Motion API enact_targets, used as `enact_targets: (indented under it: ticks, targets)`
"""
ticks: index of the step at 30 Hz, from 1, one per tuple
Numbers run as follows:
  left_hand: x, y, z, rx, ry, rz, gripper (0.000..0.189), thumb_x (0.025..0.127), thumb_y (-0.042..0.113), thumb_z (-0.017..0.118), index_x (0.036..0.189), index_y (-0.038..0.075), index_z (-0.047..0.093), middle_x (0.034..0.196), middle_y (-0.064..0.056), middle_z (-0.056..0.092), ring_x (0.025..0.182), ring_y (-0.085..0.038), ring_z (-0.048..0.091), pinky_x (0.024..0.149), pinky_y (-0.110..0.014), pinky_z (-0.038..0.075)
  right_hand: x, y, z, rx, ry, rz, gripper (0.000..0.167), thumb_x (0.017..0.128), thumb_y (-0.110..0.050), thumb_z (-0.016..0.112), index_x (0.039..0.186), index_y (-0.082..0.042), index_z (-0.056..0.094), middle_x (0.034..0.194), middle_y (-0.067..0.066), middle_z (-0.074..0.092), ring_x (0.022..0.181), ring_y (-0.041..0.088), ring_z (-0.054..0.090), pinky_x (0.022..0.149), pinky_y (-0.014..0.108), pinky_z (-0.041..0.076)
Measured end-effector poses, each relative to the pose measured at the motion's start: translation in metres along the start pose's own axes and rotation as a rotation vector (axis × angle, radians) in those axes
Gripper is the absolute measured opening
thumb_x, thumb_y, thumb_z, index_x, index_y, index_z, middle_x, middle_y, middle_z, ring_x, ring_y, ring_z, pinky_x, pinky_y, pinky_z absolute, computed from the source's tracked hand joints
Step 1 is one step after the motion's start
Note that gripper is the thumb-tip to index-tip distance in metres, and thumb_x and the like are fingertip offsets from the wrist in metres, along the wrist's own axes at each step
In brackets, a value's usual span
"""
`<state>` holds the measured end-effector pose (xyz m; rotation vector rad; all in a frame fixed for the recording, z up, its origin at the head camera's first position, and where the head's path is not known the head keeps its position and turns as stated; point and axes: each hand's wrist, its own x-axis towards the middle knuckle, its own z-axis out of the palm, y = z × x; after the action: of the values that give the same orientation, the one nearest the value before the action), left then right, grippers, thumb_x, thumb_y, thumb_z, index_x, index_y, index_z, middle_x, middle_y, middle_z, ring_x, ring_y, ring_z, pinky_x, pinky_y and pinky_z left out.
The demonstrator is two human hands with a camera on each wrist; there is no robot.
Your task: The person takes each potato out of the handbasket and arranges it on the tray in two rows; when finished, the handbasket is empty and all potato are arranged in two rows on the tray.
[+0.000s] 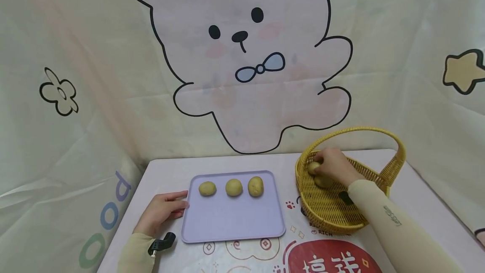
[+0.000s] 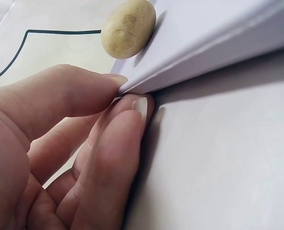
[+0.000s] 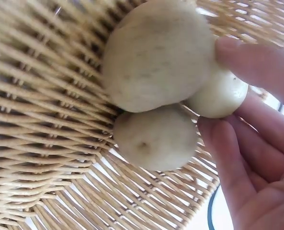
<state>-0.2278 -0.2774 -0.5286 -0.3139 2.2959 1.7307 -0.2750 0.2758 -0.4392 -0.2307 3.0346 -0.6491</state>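
On the left, my left hand [image 1: 160, 212] pinches the side rim of a light purple tray [image 1: 231, 222]; in the left wrist view the thumb [image 2: 91, 91] lies over the edge with fingertips beneath. Three potatoes sit in a row along the tray's far part: a left potato [image 1: 207, 188], a middle potato [image 1: 233, 187] and a right potato [image 1: 255, 186]. My right hand [image 1: 335, 167] reaches into a yellow wicker basket [image 1: 322, 218] and grips a potato [image 3: 223, 95] between thumb and fingers. Beside it lie a larger potato [image 3: 156, 57] and a smaller potato [image 3: 156, 139].
The basket's tall handle [image 1: 360, 129] arches over the right hand. A black band [image 1: 162, 243] is on the left wrist. Beneath everything is a white table cover with a red printed patch [image 1: 333, 256]. A curtain with a bear drawing [image 1: 250, 108] hangs behind.
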Motion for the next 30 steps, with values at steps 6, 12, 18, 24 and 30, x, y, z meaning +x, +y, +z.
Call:
enact_targets:
  ticks: [6,12,18,24,30]
  targets:
    - [0.0,-0.001,-0.001,0.019,-0.005,0.025,0.057,0.089,0.013,0.088,0.142,0.003,0.07,0.11,-0.005,0.079,0.077,-0.009,0.071,0.07,-0.023,0.063,-0.02,-0.007,-0.013,0.038,0.061,-0.026,0.034,0.089,-0.015,0.086,0.119,0.0,0.081,0.12,0.021,0.078,0.116,0.041,0.069,0.102,0.062,0.055]
    - [0.001,-0.001,-0.001,0.02,-0.011,0.025,0.058,0.089,0.013,0.087,0.144,0.002,0.069,0.11,-0.005,0.08,0.078,-0.009,0.071,0.069,-0.023,0.063,-0.056,-0.019,-0.029,0.041,0.125,-0.013,0.036,0.09,-0.021,0.086,0.121,-0.004,0.081,0.119,0.02,0.079,0.112,0.039,0.07,0.094,0.059,0.056]
    - [-0.002,-0.001,-0.003,0.011,-0.012,0.024,0.058,0.089,0.013,0.087,0.144,0.002,0.069,0.105,-0.003,0.079,0.077,-0.009,0.071,0.07,-0.022,0.063,-0.1,-0.031,-0.032,0.06,0.177,0.004,0.044,0.087,-0.031,0.091,0.125,-0.009,0.082,0.124,0.021,0.079,0.12,0.046,0.07,0.097,0.065,0.055]
    - [-0.001,0.0,-0.007,0.026,-0.011,0.029,0.057,0.09,0.014,0.087,0.144,0.003,0.069,0.105,-0.003,0.08,0.077,-0.008,0.07,0.069,-0.022,0.063,-0.134,-0.045,-0.029,0.078,0.251,-0.005,0.044,0.082,-0.037,0.096,0.12,-0.017,0.084,0.122,0.015,0.08,0.111,0.034,0.074,0.079,0.036,0.058]
    - [-0.001,0.002,-0.002,0.009,-0.013,0.018,0.056,0.09,0.014,0.087,0.142,0.004,0.07,0.101,-0.002,0.079,0.076,-0.007,0.07,0.069,-0.021,0.062,-0.152,-0.064,-0.009,0.131,0.279,-0.008,0.043,0.077,-0.044,0.098,0.115,-0.026,0.086,0.116,0.007,0.082,0.106,0.023,0.075,0.079,0.028,0.058]
